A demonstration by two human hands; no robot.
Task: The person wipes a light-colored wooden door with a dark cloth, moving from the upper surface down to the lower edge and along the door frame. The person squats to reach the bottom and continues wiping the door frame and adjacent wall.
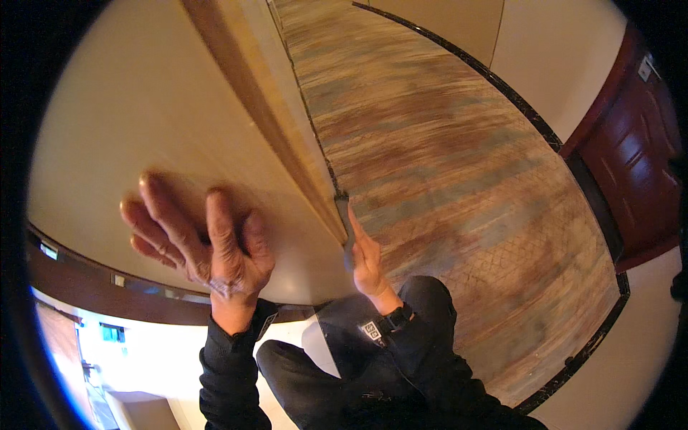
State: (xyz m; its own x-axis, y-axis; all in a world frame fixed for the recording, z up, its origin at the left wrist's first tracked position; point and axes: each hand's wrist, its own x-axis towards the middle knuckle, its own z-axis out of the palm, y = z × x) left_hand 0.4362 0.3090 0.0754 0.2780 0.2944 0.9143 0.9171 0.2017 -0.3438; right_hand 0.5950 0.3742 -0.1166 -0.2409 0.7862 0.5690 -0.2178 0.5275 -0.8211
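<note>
My left hand point(215, 244) is spread, holding nothing, in front of a broad pale flat panel point(129, 129). Its fingertips touch the panel or hover close to it; I cannot tell which. My right hand point(368, 263) has its fingers along a thin grey item point(345, 223), perhaps a cloth, at the panel's right-hand edge. A brown and yellowish trim strip point(269, 129) runs down that edge and ends by the grey item. Part of the right hand's grip is hidden behind its own fingers.
Mottled brown and grey patterned flooring point(441, 161) stretches to the right, bordered by dark skirting point(494, 78). A dark red door point(631, 156) stands at far right. Dark brown framing point(134, 301) crosses the lower left, with a brightly lit space beyond. My bent knees point(430, 295) are below.
</note>
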